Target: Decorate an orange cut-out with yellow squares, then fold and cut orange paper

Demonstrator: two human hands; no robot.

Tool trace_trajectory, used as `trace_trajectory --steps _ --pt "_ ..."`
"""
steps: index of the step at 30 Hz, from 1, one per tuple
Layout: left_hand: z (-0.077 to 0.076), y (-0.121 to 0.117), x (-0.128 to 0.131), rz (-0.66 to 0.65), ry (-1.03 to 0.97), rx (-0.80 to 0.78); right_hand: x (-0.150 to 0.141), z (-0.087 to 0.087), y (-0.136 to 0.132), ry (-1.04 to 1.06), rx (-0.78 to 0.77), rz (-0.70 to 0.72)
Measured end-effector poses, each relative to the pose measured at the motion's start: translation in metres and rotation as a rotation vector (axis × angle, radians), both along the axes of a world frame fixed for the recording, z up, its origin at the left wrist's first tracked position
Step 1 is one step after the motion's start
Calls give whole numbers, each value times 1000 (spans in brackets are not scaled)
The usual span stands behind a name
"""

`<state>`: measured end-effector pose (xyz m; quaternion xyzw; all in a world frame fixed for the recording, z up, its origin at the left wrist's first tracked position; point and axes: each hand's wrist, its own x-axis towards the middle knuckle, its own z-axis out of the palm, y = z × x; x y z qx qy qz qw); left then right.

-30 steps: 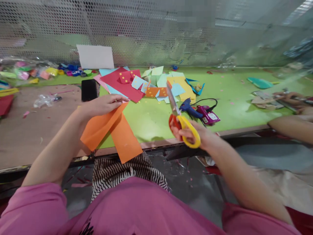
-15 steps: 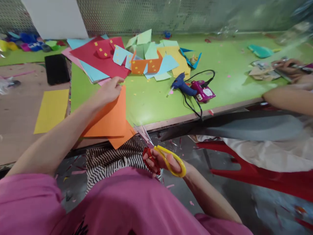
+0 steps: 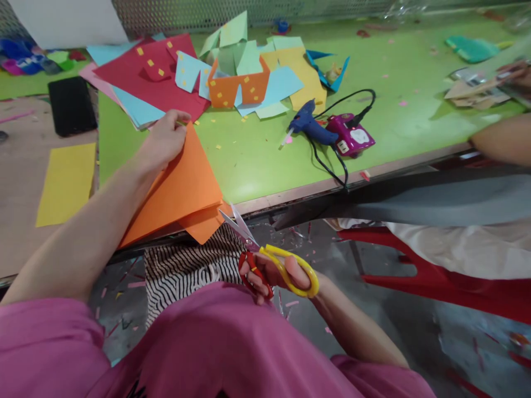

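The left hand (image 3: 166, 139) pinches the top of the orange paper (image 3: 182, 182), which overhangs the desk's (image 3: 249, 166) near edge. The right hand (image 3: 274, 271) grips the handles of the scissors (image 3: 249, 240), their parted blades by the paper's lower right corner. A glue gun (image 3: 311, 124) lies farther right.

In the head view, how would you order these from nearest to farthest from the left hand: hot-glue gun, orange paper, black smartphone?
1. Orange paper, touching the left hand.
2. Black smartphone, to the hand's left.
3. Hot-glue gun, to its right.
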<state>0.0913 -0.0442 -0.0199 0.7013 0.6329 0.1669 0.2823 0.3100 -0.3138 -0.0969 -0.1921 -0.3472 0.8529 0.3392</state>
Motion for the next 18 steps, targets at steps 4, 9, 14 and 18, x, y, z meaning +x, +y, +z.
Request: trace_trajectory --steps 4,9,14,18 --pt "0 -2 2 -10 68 -29 -1 4 4 5 10 1" --pt "1 -2 1 -101 122 22 -12 1 11 27 -36 -18" --pt "10 -35 -2 -221 192 357 -20 -8 13 63 -100 -60" --pt "-2 -73 -6 -471 356 357 -22 -11 11 112 -154 -60"
